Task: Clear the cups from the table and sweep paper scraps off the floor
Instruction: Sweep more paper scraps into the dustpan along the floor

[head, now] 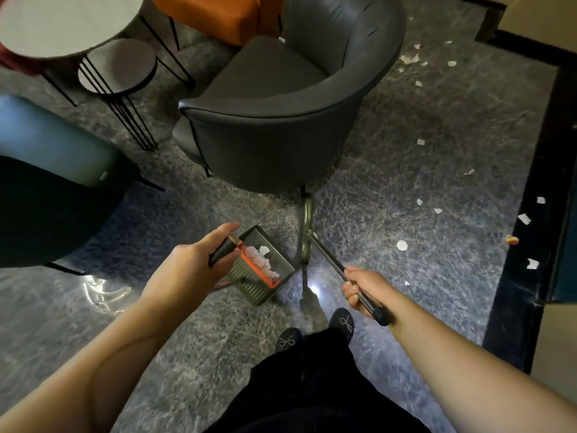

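Observation:
My left hand [199,260] grips the dark handle of a green dustpan [265,270] with an orange comb edge; white paper scraps lie inside the pan. My right hand [359,285] holds the black handle of a broom [331,264], whose shaft bends down to the floor by my feet. White paper scraps [402,244] are scattered over the marbled floor to the right, with more scraps [412,59] at the far right behind the chair. The round white table [46,29] at top left shows no cups.
A dark grey tub chair [281,120] stands right ahead. A small round side table [118,65] on black wire legs is to its left, with an orange seat [218,14] behind. A blue seat [46,139] and dark chair [46,214] lie left. A black border strip [524,245] runs along the right.

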The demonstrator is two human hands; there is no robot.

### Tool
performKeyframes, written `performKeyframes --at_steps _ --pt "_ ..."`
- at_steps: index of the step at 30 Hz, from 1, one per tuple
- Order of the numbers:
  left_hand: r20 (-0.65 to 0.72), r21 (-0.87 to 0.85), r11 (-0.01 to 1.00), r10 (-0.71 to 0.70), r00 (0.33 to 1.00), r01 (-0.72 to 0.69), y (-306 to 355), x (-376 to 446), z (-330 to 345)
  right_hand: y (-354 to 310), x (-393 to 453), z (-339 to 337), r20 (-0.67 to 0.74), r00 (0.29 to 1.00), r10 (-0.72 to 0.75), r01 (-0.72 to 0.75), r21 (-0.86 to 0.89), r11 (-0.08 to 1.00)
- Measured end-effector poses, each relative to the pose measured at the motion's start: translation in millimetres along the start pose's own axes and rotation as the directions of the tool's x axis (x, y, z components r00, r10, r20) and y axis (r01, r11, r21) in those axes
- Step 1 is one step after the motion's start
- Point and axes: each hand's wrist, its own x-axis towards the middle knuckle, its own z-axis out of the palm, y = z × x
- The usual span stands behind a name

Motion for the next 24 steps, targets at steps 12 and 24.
performKeyframes --at_steps 12,24 --pt "0.027 0.07 0.997 0.017 1.0 -0.019 15 35 19 -30 34 -37 0.006 0.995 0.101 -0.1 0.143 0.985" --pt "0.214 -0.045 0.968 0.25 0.944 -0.247 87 71 63 50 -14 -123 -0.192 0.976 0.106 -0.025 0.386 0.922"
